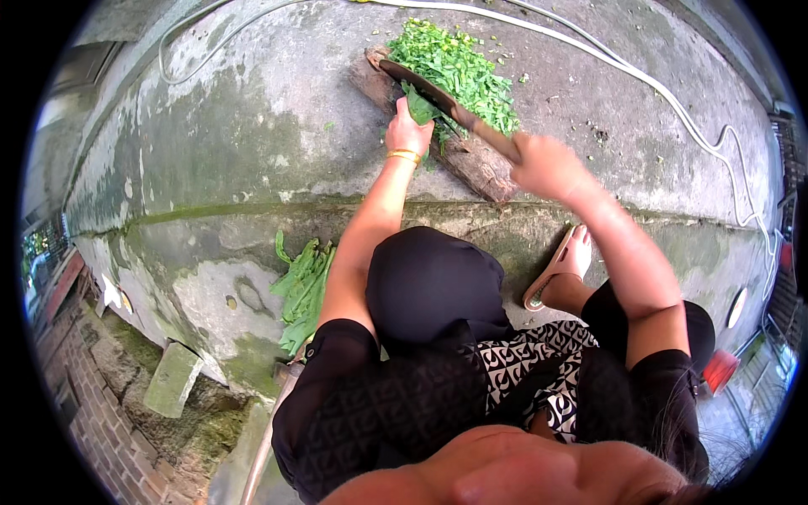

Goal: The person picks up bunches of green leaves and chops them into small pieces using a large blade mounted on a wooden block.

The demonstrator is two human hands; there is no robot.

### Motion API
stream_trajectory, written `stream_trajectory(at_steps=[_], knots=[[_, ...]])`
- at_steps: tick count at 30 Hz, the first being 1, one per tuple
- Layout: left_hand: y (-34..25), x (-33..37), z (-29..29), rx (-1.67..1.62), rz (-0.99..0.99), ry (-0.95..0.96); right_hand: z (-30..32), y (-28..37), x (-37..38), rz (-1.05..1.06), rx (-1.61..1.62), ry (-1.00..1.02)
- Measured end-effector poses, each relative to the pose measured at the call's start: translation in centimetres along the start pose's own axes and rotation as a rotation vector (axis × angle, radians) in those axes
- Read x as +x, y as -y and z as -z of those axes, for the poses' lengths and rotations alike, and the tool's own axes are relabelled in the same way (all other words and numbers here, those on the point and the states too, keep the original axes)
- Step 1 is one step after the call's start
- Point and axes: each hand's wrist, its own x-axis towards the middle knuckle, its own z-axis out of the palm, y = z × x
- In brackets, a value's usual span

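- I see the knife (425, 88) lying slanted across the far end of the log (471, 160), its dark blade over the leaves (418, 108).
- My right hand (545, 164) is clenched around the knife handle, at the right side of the log.
- My left hand (408, 130) presses the leaves down on the log, the fingers closed on them just under the blade; a gold bangle (404, 155) sits on this wrist.
- Behind the blade there is a pile of chopped greens (459, 67), partly on the log and partly on the concrete floor (252, 126).
- A bundle of uncut greens (303, 290) lies on the lower step, near my left elbow.
- My foot in a pink sandal (560, 269) rests on the step edge.
- A white cable (673, 101) runs over the floor, well apart from the log.
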Motion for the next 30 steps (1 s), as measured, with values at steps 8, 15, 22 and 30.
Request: stream_trajectory(at_steps=[8, 15, 22, 30], knots=[[-2.1, 2.9, 2.6, 0.304, 0.073, 0.086, 2.1, 4.0, -2.6, 0.095, -0.076, -0.219], [-1.1, 2.0, 1.8, 0.171, 0.099, 0.08, -7.7, -2.0, -1.7, 0.015, 0.03, 0.13], [-2.2, 1.3, 1.0, 0.311, 0.044, 0.133, 4.7, 3.0, -5.3, 0.294, 0.02, -0.36], [-2.7, 2.8, 1.6, 0.199, 0.071, 0.089, -5.0, 2.7, -2.9, 0.066, 0.008, -0.145]])
